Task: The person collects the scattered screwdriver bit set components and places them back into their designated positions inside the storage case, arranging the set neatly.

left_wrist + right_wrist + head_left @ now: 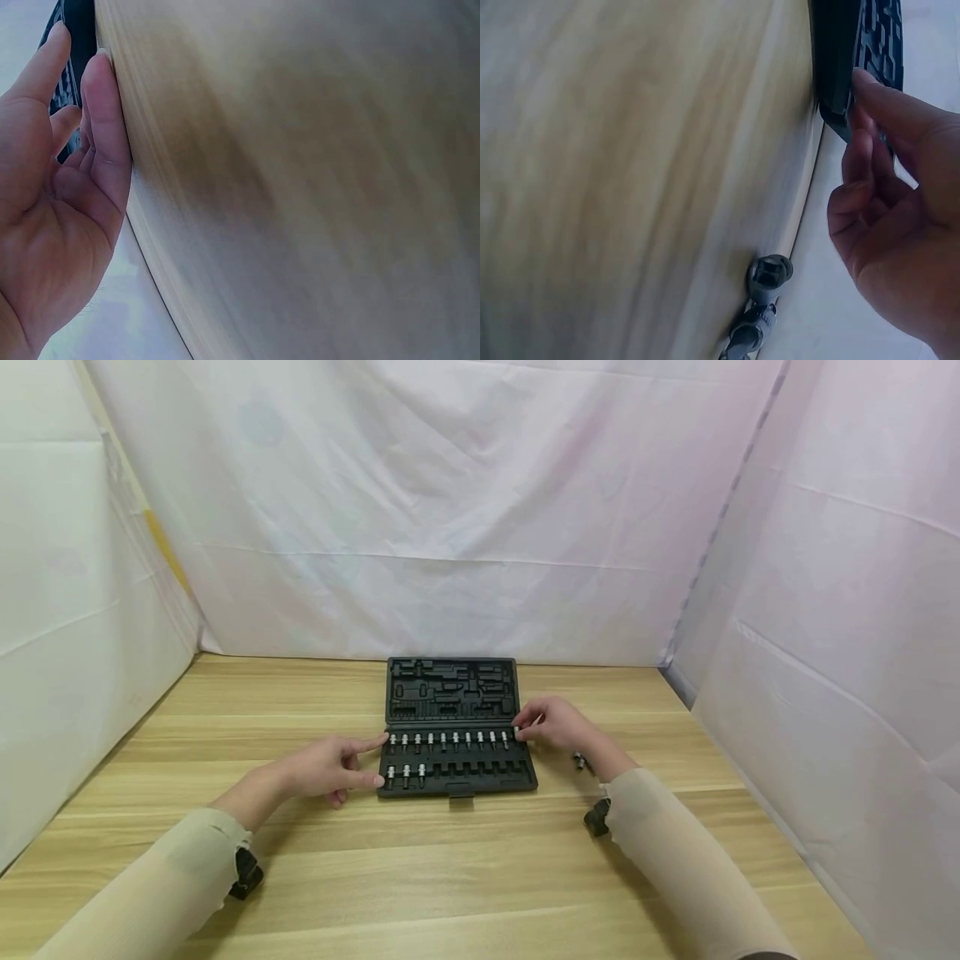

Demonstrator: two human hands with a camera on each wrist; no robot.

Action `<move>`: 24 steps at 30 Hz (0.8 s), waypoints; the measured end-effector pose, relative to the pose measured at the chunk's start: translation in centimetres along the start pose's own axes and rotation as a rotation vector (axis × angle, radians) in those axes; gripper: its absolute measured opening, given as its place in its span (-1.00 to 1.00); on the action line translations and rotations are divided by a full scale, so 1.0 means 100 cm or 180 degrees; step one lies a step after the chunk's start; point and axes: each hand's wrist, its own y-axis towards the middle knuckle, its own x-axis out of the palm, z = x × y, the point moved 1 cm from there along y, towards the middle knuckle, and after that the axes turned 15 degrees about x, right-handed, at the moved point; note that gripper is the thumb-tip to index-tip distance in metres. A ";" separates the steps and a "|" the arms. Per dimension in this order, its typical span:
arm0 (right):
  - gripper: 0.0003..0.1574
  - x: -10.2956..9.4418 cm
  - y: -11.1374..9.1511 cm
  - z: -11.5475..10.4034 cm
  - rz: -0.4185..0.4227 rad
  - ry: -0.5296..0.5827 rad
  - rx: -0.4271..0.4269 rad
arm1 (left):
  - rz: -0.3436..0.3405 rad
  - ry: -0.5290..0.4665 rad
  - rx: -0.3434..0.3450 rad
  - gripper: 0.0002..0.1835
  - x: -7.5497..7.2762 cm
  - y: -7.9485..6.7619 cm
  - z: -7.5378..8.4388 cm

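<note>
A black socket case (pixel 495 785) lies unfolded on the table. Silver bit sockets (pixel 443 742) fill most of the upper row of its near half, and 3 more (pixel 407 772) stand in the left slots of the lower row. At the upper row's right end, my right hand (pixel 553 724) pinches a small silver bit socket (pixel 516 731) between thumb and fingertips. The right wrist view hides that piece behind the fingers. My left hand (pixel 327 768) touches the case's left edge with thumb and index finger stretched out, the other fingers bent beneath.
Loose bit sockets (pixel 771 271) lie on the wooden table (pixel 360 877) right of the case, beneath my right forearm. The raised far half (pixel 453 662) of the case has moulded recesses. White cloth (pixel 435 510) hangs behind and at both sides.
</note>
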 end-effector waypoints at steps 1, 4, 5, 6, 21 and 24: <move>-0.77 0.000 0.000 0.000 -0.0017 -0.0028 0.0008 | -0.0002 -0.0001 0.0011 -0.03 0.000 0.000 0.000; -0.77 0.000 0.000 -0.001 -0.0082 -0.0052 0.0054 | 0.0005 0.0001 0.0000 -0.03 0.000 0.000 0.000; -0.76 0.000 0.000 -0.001 -0.0101 -0.0053 0.0059 | 0.0006 0.0003 -0.0008 -0.03 0.000 0.000 0.000; -0.76 0.000 0.000 -0.001 -0.0118 -0.0048 0.0071 | 0.0008 0.0005 -0.0017 -0.03 0.000 0.000 0.000; -0.85 0.001 0.000 0.003 -0.0190 0.0078 0.0124 | 0.0022 0.0016 -0.0019 -0.02 0.000 0.000 0.002; -0.89 0.002 -0.001 0.002 -0.0213 0.0096 0.0131 | 0.0020 0.0033 -0.0047 -0.02 0.000 0.000 0.000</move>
